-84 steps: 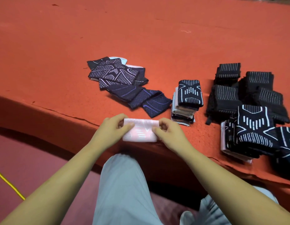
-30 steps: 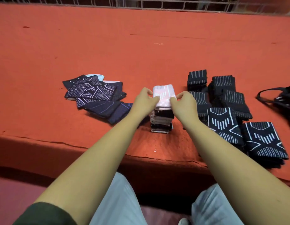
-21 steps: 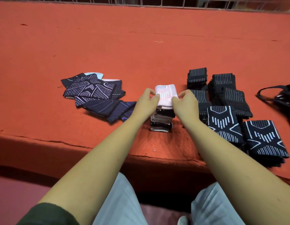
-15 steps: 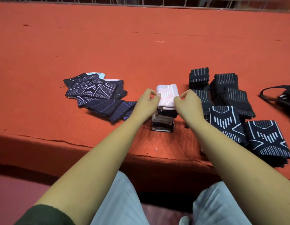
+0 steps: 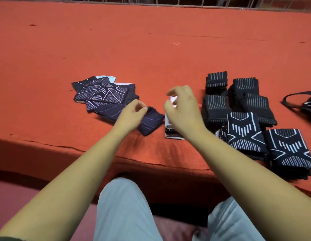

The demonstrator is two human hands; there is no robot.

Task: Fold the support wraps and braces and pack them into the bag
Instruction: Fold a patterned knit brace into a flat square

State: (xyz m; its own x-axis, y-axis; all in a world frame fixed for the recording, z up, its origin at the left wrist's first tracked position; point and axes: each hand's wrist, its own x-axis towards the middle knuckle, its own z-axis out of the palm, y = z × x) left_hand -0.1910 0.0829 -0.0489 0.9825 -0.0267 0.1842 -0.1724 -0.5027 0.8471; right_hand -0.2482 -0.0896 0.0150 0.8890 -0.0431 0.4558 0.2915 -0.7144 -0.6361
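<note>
Grip slack both sides, nothing held: R hand (image 5: 182, 110) mid-frame above pink wrap (image 5: 173, 101) topping folded stack (image 5: 172, 133); L hand (image 5: 132, 115) over unfolded pile (image 5: 102, 94), prob. for next pick.

The right hand (image 5: 182, 110) hid most of the middle stack (image 5: 170, 132); only a sliver of pink wrap (image 5: 173, 100) showed. The left hand (image 5: 132, 115) was blurred, its contact with the navy wrap (image 5: 151, 122) unclear. The right edge cut off the bag (image 5: 306, 103).

Orange table (image 5: 151, 54) with loose navy wraps (image 5: 102, 94), folded black stacks (image 5: 245, 105), a black bag (image 5: 306, 103).
</note>
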